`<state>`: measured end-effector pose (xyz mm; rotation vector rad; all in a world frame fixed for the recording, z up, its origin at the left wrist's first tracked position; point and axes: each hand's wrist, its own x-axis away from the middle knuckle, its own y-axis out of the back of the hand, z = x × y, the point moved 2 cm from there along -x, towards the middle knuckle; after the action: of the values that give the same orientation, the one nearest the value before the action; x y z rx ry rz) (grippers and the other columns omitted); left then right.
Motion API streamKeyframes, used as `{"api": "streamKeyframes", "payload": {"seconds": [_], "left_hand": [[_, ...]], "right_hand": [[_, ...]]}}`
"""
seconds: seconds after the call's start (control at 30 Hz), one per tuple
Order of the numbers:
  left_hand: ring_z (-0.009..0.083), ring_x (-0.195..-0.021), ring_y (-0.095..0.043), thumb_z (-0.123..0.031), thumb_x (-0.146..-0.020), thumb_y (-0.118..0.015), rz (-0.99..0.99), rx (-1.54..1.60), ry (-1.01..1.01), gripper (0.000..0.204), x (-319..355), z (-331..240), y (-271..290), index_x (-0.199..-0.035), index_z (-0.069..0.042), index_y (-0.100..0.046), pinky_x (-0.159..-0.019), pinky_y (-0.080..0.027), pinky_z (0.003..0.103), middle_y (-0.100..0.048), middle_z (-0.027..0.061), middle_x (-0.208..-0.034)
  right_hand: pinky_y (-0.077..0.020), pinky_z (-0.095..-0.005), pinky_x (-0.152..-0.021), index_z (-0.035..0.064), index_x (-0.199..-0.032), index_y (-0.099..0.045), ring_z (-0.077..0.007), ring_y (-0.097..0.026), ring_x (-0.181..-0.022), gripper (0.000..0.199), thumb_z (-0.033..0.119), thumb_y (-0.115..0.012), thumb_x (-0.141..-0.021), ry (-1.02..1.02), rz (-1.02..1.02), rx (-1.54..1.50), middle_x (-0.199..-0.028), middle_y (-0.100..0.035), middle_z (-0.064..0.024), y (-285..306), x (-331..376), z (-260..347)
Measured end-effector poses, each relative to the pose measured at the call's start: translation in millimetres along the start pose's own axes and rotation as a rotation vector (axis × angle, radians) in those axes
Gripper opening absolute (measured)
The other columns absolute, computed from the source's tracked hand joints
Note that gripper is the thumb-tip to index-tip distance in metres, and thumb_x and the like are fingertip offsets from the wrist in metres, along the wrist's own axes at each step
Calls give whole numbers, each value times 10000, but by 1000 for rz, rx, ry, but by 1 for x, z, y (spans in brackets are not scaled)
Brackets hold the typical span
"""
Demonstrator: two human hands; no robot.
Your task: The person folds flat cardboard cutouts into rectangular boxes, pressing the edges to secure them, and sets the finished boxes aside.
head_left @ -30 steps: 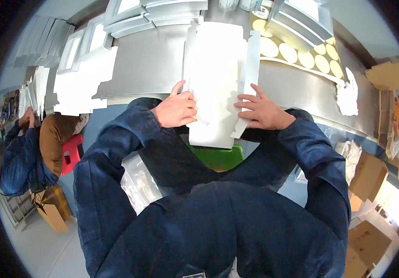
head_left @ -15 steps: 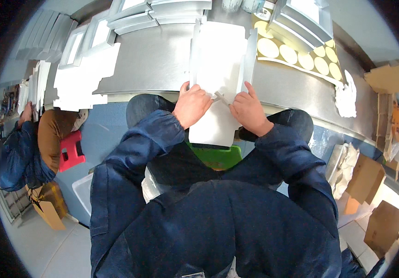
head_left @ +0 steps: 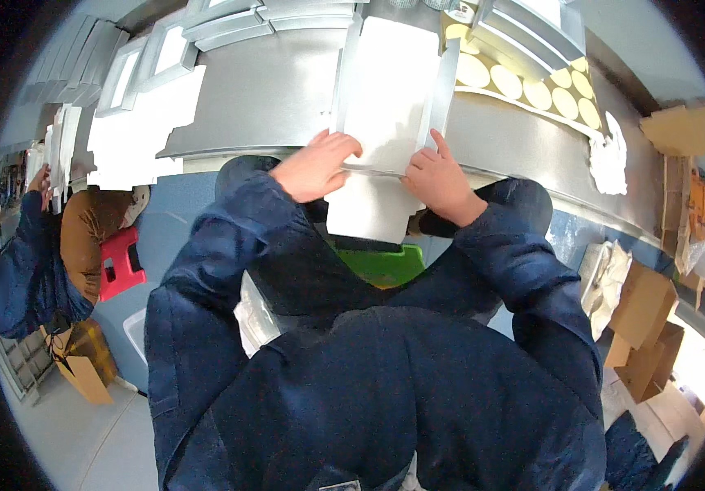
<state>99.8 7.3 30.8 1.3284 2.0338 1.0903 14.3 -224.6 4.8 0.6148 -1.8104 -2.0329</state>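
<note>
Hands meet at the near edge of a grey metal worktable (head_left: 262, 90), both pressing on a flat white cardboard box blank (head_left: 385, 90) that lies across the table and hangs over its edge toward the person's lap. The left hand (head_left: 315, 166) lies knuckles-up with its fingers curled down onto the card at a crease line, pressing it rather than clasping it. The right hand (head_left: 440, 180) sits just beside it on the other side of the same crease, fingers bent, the forefinger stretched out along the card's raised right flap (head_left: 442, 86); whether the thumb is tucked under the sheet cannot be told. The lower panel (head_left: 367, 209) of the blank drops below the hands, in front of a green stool (head_left: 381, 266) between the person's knees.

To the right of the blank on the table lies a sheet of round yellowish stickers (head_left: 532, 86). More white box blanks (head_left: 135, 135) are spread at the table's left end, with stacked grey-white trays (head_left: 229, 24) beyond them. Brown cartons (head_left: 643, 315) stand on the floor at the right. At the far left another person in a brown top (head_left: 90, 241) sits on a red stool (head_left: 121, 262).
</note>
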Motion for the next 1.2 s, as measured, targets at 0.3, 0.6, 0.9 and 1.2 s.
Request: {"api": "streamKeyframes", "payload": {"seconds": [0.3,0.6,0.9,1.2], "left_hand": [[248,-1354,-325,-78,-714,-663,-3,-518,-218,669,20,0,-6,-1343,-133,-442,-1113,-285,435,-367,97,-1437],[340,-1155,-442,-155,-672,-768,-235,-358,83,787,34,-15,-69,-1368,-99,-405,-983,-410,422,-414,152,-1215],[338,-1253,-438,-53,-747,-673,-371,-326,12,658,45,2,-79,-1352,-47,-415,-1029,-401,401,-415,183,-1360],[346,-1195,-460,53,-653,-676,-503,-111,121,735,20,-17,-75,-1336,-116,-460,-984,-430,409,-450,157,-1290]], "right_hand": [[-230,-505,-1124,47,-1195,-517,-298,-493,-1153,466,228,-647,-786,101,-23,-337,-1170,-542,-120,20,15,-24],[-381,-409,-1017,-48,-1382,-304,-379,-456,-1171,839,71,-729,-668,-293,-139,-355,-1287,-436,-232,-14,83,19],[-370,-429,-1028,-30,-1366,-358,-344,-431,-1199,706,112,-656,-743,-245,-211,45,-1323,-418,-180,-44,83,21],[-389,-422,-1020,3,-1347,-408,-352,-451,-1199,727,19,-670,-669,-307,-331,-246,-1327,-443,-194,-22,74,7]]}}
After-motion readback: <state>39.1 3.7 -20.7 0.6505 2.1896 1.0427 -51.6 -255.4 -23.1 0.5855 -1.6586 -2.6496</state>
